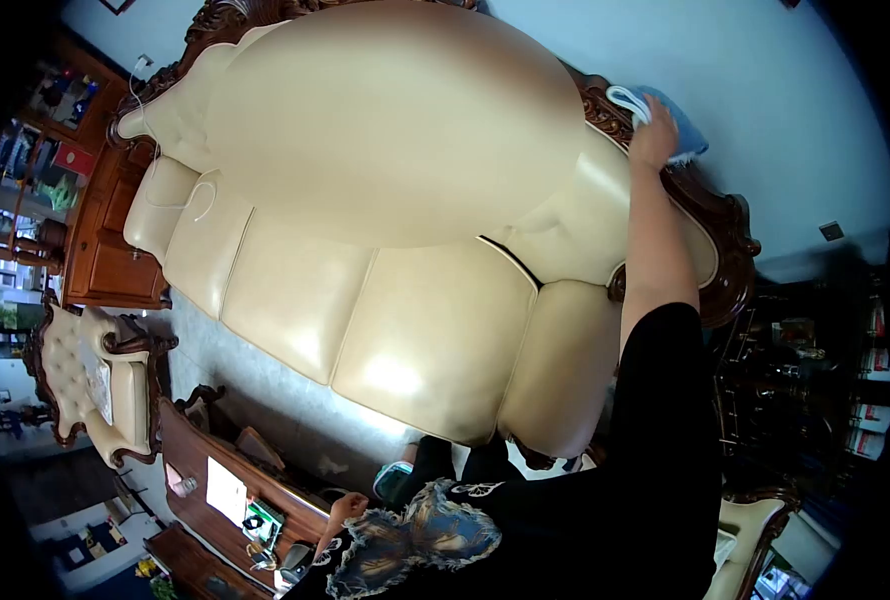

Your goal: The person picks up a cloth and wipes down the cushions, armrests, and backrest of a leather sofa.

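Note:
My right hand [653, 135] is stretched far out to the upper right. Its fingers are wrapped round a blue and white cloth [680, 125], which lies on the carved dark wood frame [610, 112] at the top of the sofa's backrest. Low in the view, my left hand [347, 508] hangs near my body, beside the edge of the wooden table; its fingers look curled, but they are small and whether they hold anything is hidden. The long cream leather sofa [295, 290] fills the middle of the view.
A wooden table [193, 450] with papers and small items stands at the lower left. Behind it is a cream tufted armchair [75, 350]. A white cable [170, 205] hangs over the sofa's left end. Dark shelves [785, 370] stand at the right, a wooden cabinet [115, 250] at the left.

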Motion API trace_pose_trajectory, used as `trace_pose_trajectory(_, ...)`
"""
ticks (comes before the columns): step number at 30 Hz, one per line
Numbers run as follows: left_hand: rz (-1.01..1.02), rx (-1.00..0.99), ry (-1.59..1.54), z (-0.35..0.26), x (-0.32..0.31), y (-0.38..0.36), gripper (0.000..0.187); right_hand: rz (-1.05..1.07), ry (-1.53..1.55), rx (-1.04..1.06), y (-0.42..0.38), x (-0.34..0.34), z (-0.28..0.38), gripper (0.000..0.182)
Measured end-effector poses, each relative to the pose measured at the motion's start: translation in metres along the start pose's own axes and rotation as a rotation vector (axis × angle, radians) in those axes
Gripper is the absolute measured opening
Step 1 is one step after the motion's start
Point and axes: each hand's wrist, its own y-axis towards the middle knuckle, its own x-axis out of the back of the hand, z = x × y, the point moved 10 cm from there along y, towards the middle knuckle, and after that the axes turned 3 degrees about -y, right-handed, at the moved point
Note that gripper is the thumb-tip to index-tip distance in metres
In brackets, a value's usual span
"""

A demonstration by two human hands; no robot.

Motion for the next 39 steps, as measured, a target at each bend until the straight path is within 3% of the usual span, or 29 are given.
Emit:
trace_pose_trajectory(1, 0.045, -0.005, -0.127, -0.014, 0.004, 0.0, 0.026, -0.041, 0.01, 0.087, -0.002, -0.013, 0.013, 0.054)
trace_pose_trajectory(3, -0.007, 0.023, -0.03, -0.046, 0.017, 0.008, 0.026, 0.165, 0.233, -0.011, -0.002, -0.06, 0.031, 0.056)
trace_pose_trajectory(5, -0.05, 0.051, 0.066, -0.097, 0.033, 0.012, 0.025, 0.1, 0.432, 0.078, -0.018, -0.055, 0.086, 0.054)
trace_pose_trajectory(7, -0.043, -0.01, 0.043, -0.144, 0.049, 0.024, 0.026, 0.148, 0.395, 0.2, -0.034, -0.089, 0.107, 0.054)
trace_pose_trajectory(8, -0.044, -0.061, 0.029, -0.167, 0.056, 0.03, 0.025, 0.364, 0.598, 0.014, -0.051, -0.108, 0.113, 0.052)
trace_pose_trajectory(10, -0.054, -0.074, 0.024, -0.181, 0.063, 0.05, 0.024, 0.577, 0.781, -0.185, -0.079, -0.137, 0.114, 0.051)
trace_pose_trajectory(12, -0.081, -0.093, 0.012, -0.191, 0.072, 0.065, 0.02, 0.165, 0.241, 0.394, -0.083, -0.104, 0.146, 0.045)
trace_pose_trajectory(13, -0.072, -0.093, 0.017, -0.193, 0.076, 0.073, 0.02, 0.168, 0.233, 0.387, -0.08, -0.101, 0.137, 0.045)
trace_pose_trajectory(15, -0.014, -0.012, -0.109, -0.182, 0.074, 0.084, 0.019, 0.506, -0.095, 0.314, -0.077, -0.101, 0.106, 0.043)
trace_pose_trajectory(16, -0.012, 0.044, -0.132, -0.161, 0.071, 0.094, 0.018, 0.461, -0.099, 0.346, -0.082, -0.082, 0.09, 0.043)
trace_pose_trajectory(18, -0.059, -0.074, -0.056, -0.177, 0.079, 0.097, 0.016, 0.457, -0.241, 0.283, -0.1, -0.052, 0.043, 0.045)
trace_pose_trajectory(20, -0.038, -0.062, 0.122, -0.177, 0.075, 0.097, 0.021, 0.463, -0.353, 0.228, -0.129, -0.01, 0.007, 0.053)
trace_pose_trajectory(22, -0.114, -0.081, -0.058, -0.164, 0.066, 0.095, 0.02, 0.312, -0.317, 0.305, -0.169, 0.04, 0.01, 0.056)
trace_pose_trajectory(24, -0.112, 0.029, -0.154, -0.135, 0.049, 0.094, 0.019, 0.55, -0.354, 0.218, -0.241, 0.033, -0.008, 0.057)
trace_pose_trajectory(25, -0.099, 0.066, -0.201, -0.125, 0.04, 0.091, 0.019, 0.796, -0.315, 0.0, -0.305, 0.0, -0.055, 0.055)
trace_pose_trajectory(26, -0.095, 0.085, -0.217, -0.115, 0.031, 0.088, 0.02, 0.898, -0.212, -0.015, -0.376, -0.025, -0.096, 0.052)
trace_pose_trajectory(27, -0.093, 0.107, -0.235, -0.104, 0.022, 0.081, 0.02, 1.008, -0.051, -0.42, -0.442, -0.034, -0.144, 0.046)
trace_pose_trajectory(29, -0.1, 0.161, -0.264, -0.085, 0.009, 0.068, 0.019, 1.064, 0.329, -0.792, -0.5, -0.045, -0.133, 0.04)
trace_pose_trajectory(30, -0.084, 0.199, -0.272, -0.076, -0.002, 0.055, 0.017, 1.098, 0.322, -0.783, -0.512, -0.051, -0.118, 0.04)
trace_pose_trajectory(32, -0.13, 0.242, -0.409, -0.073, -0.006, 0.032, 0.015, 1.101, 0.564, -0.963, -0.536, -0.071, -0.085, 0.031)
trace_pose_trajectory(34, -0.158, 0.319, -0.489, -0.051, -0.025, 0.017, 0.015, 1.111, 0.487, -0.551, -0.52, -0.11, -0.062, 0.026)
trace_pose_trajectory(35, -0.148, 0.378, -0.501, -0.04, -0.034, 0.007, 0.015, 1.004, 0.373, -0.351, -0.496, -0.125, -0.044, 0.024)
trace_pose_trajectory(36, -0.141, 0.436, -0.514, -0.029, -0.046, 0.0, 0.016, 0.951, 0.351, -0.226, -0.452, -0.107, 0.005, 0.034)
trace_pose_trajectory(38, -0.172, 0.452, -0.564, -0.016, -0.067, -0.013, 0.016, 0.848, 0.209, -0.033, -0.425, -0.139, 0.022, 0.039)
trace_pose_trajectory(39, -0.194, 0.446, -0.595, -0.013, -0.076, -0.019, 0.016, 0.833, 0.133, -0.07, -0.411, -0.128, 0.049, 0.038)
